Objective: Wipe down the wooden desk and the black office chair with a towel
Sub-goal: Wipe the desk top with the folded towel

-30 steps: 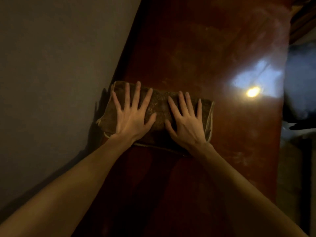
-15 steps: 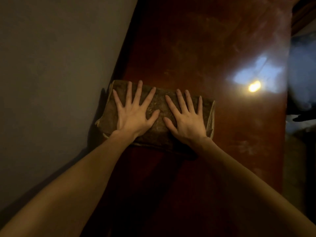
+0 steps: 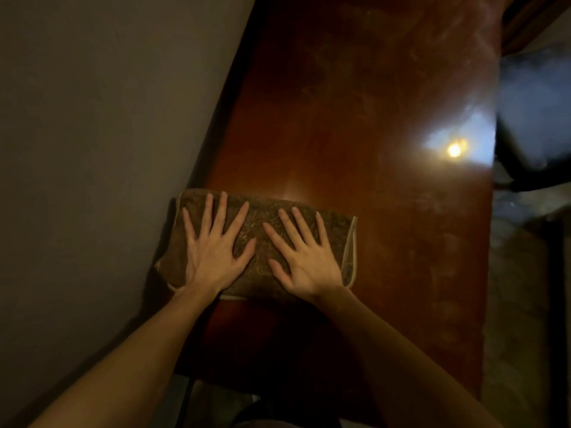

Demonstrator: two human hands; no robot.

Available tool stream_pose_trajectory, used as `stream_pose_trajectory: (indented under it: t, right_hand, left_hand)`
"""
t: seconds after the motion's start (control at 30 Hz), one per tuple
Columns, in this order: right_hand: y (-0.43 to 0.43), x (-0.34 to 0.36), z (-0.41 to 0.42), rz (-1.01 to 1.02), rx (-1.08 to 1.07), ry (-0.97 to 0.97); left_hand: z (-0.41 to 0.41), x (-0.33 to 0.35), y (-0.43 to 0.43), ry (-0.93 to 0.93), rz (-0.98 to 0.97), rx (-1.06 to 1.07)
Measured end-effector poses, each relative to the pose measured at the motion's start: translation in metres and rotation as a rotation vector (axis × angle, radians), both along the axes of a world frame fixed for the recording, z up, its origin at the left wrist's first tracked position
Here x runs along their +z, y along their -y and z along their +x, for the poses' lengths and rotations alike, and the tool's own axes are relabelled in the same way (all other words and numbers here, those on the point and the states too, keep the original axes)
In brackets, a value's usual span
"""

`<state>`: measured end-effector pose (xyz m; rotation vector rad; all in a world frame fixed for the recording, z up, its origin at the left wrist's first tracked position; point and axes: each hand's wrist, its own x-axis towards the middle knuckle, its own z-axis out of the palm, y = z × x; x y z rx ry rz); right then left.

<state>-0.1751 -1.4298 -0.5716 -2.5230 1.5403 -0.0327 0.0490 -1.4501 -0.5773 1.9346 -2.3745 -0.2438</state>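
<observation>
Fingers [image 3: 224, 211] splayed straight, gripping nothing, pressing flat. Wooden tabletop [image 3: 370, 103]: dull smears ahead and to the right. Folded brown towel [image 3: 262, 208] lies at its left edge, beside the wall [image 3: 92, 118]. Left hand [image 3: 213, 257] and right hand [image 3: 309, 264] side by side on it. Best: even palm pressure, overlapping passes.

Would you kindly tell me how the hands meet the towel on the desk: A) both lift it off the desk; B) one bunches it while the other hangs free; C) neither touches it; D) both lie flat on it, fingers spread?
D: the left hand and the right hand both press flat, fingers spread, on the folded towel lying on the wooden desk.
</observation>
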Motion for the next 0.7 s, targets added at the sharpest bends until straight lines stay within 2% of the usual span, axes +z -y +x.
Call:
stream_pose_trajectory:
  t: [0.2, 0.7]
  right_hand:
    - [-0.061, 0.004, 0.011, 0.059, -0.015, 0.008]
    - [-0.174, 0.006, 0.035, 0.108, -0.082, 0.019]
  left_hand:
    - [0.014, 0.003, -0.060, 0.012, 0.073, -0.006]
    - [0.026, 0.007, -0.169, 0.043, 0.113, 0.028]
